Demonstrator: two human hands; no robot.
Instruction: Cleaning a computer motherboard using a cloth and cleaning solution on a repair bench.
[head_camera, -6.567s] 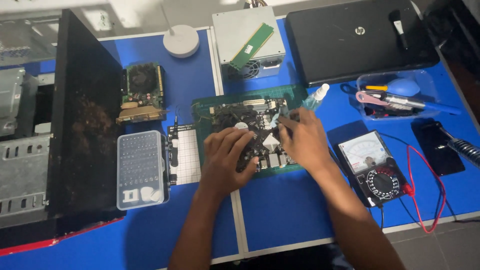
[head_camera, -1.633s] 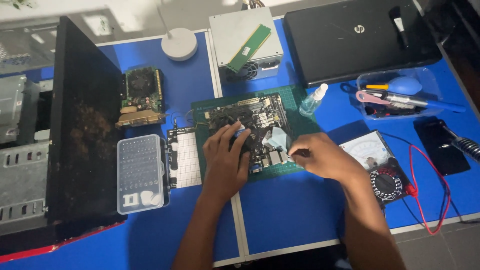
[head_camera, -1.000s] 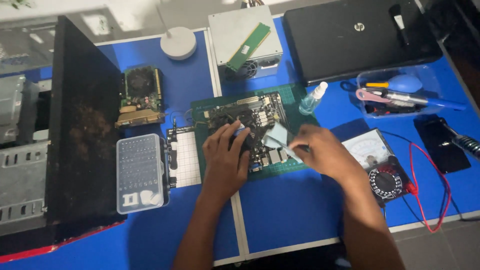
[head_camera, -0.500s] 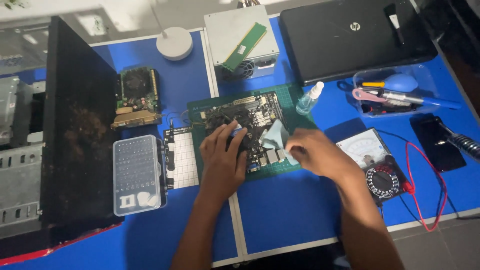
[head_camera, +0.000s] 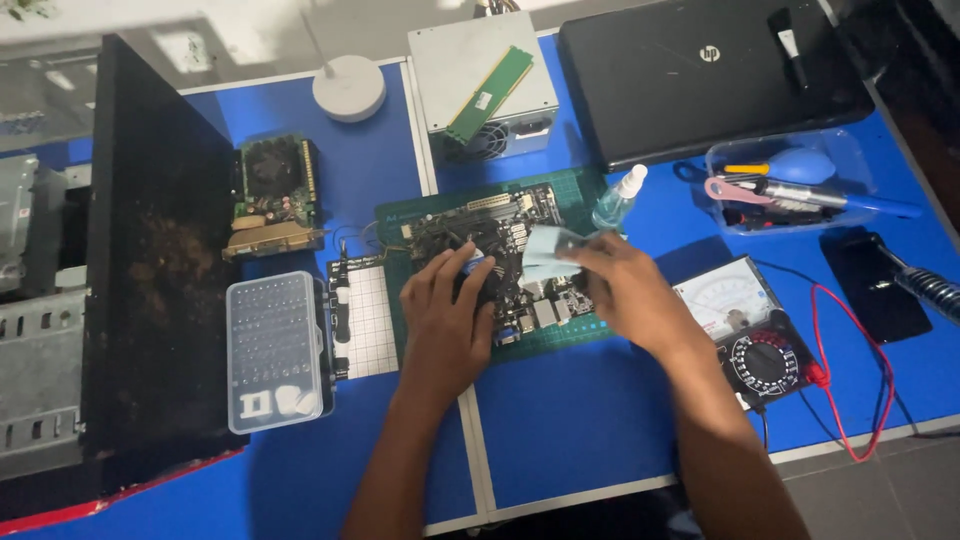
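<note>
On blue table (head_camera: 560, 440), hands: left (head_camera: 447, 318) steadies motherboard (head_camera: 500, 250), right (head_camera: 620, 290) pinches cloth (head_camera: 545, 255).

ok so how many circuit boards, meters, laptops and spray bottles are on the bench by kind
circuit boards: 3 – motherboard under the left hand, graphics card, memory stick
meters: 1 – multimeter
laptops: 1 – laptop
spray bottles: 1 – spray bottle
total: 6
The right hand holds a cloth.
</note>
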